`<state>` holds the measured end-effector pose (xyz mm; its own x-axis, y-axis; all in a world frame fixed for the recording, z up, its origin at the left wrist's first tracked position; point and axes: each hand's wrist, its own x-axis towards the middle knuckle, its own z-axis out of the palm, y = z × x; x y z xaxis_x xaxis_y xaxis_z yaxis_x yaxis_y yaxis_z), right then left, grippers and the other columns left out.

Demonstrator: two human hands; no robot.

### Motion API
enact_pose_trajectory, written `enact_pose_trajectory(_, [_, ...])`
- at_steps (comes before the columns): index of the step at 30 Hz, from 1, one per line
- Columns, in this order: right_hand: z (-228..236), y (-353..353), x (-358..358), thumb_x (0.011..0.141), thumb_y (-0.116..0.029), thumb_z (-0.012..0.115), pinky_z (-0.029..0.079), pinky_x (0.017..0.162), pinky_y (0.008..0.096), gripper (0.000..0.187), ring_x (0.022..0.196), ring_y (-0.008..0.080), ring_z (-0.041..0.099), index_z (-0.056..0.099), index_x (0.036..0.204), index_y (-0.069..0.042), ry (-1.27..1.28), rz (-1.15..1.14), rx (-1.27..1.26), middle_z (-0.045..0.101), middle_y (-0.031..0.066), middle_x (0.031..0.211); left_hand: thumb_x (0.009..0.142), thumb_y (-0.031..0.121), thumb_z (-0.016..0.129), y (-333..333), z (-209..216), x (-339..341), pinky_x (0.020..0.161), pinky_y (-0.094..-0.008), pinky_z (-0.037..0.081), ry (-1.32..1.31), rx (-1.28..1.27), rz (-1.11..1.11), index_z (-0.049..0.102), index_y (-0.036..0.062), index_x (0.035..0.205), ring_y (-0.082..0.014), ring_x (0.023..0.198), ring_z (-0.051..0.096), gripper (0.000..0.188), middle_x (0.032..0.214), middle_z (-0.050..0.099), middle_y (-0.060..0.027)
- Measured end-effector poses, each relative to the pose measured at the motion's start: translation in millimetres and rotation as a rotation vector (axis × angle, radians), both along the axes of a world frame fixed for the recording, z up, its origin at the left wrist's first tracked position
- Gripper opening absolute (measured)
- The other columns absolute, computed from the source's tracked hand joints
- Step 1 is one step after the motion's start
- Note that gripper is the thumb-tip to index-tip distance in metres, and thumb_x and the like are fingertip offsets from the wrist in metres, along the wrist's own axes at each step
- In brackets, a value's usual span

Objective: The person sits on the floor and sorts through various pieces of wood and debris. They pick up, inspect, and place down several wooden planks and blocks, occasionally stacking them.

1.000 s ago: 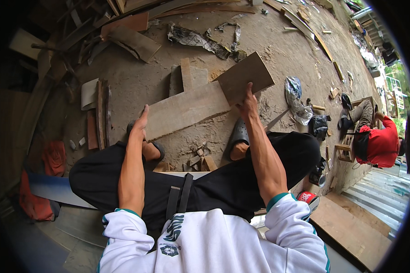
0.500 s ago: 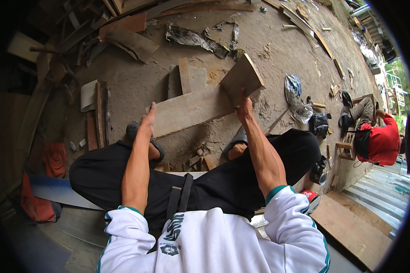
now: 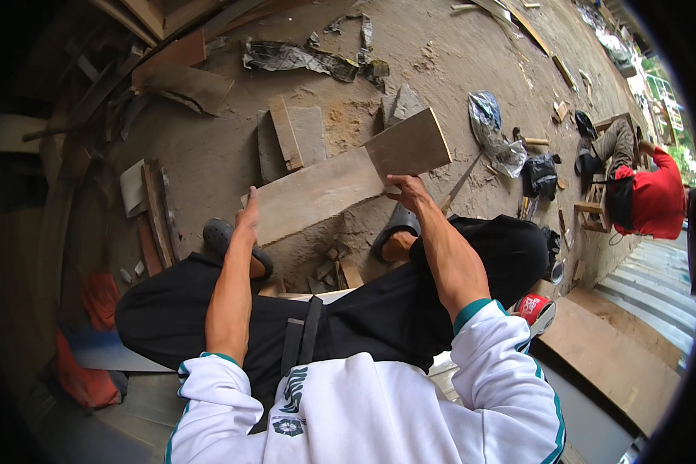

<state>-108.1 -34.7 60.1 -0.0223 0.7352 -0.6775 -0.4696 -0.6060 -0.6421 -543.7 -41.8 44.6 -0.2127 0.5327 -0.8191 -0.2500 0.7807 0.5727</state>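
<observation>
Over the ground in front of my knees I hold a wooden piece made of a long pale plank [image 3: 313, 195] and a shorter, darker board [image 3: 408, 147] that meets its right end at an angle. My left hand [image 3: 247, 218] grips the plank's left end, thumb up along the edge, its other fingers mostly hidden. My right hand [image 3: 411, 192] closes on the lower edge near where the two boards meet. Behind the plank, a narrow wood strip [image 3: 286, 133] lies across a grey flat slab [image 3: 309, 131] on the ground.
Small wood offcuts [image 3: 339, 271] lie between my feet. A hand saw [image 3: 462, 184] is right of the shorter board, near plastic bags [image 3: 493, 135]. Scrap boards [image 3: 182, 85] pile at far left. A person in red [image 3: 648, 197] sits at the right.
The shorter board's face has turned more toward me, and the piece sits slightly lower at its right end. My right hand has shifted its hold. The whole view has moved a little.
</observation>
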Motion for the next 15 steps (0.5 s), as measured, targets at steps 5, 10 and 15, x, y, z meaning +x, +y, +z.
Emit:
enact_pose_trajectory(5, [-6, -6, 6, 0.083, -0.006, 0.066, 0.044, 0.098, 0.0587, 0.007, 0.094, 0.0230, 0.055, 0.060, 0.085, -0.005, 0.035, -0.015, -0.045, 0.055, 0.0051, 0.099, 0.073, 0.066, 0.068, 13, -30, -22, 0.095, -0.0437, 0.047, -0.159, 0.017, -0.025, 0.034, -0.0114, 0.137, -0.0319, 0.119, 0.052, 0.106, 0.135, 0.047, -0.0224])
enact_pose_trajectory(10, [-11, -6, 9, 0.083, 0.000, 0.062, 0.046, 0.096, 0.0562, 0.016, 0.100, 0.0259, 0.056, 0.055, 0.096, -0.006, 0.039, -0.069, -0.098, 0.054, 0.0069, 0.098, 0.074, 0.065, 0.067, 29, -23, -17, 0.093, -0.0464, 0.049, -0.200, 0.005, -0.042, 0.035, -0.0103, 0.136, -0.0329, 0.118, 0.053, 0.103, 0.134, 0.047, -0.0223])
enact_pose_trajectory(15, [3, 3, 8, 0.083, 0.002, 0.062, 0.047, 0.093, 0.0557, 0.030, 0.104, 0.0273, 0.055, 0.048, 0.107, -0.007, 0.055, -0.079, -0.032, 0.053, 0.0079, 0.102, 0.077, 0.063, 0.065, 28, -10, -7, 0.091, -0.0476, 0.050, -0.207, 0.014, -0.032, 0.038, -0.0100, 0.134, -0.0320, 0.113, 0.057, 0.097, 0.130, 0.051, -0.0210])
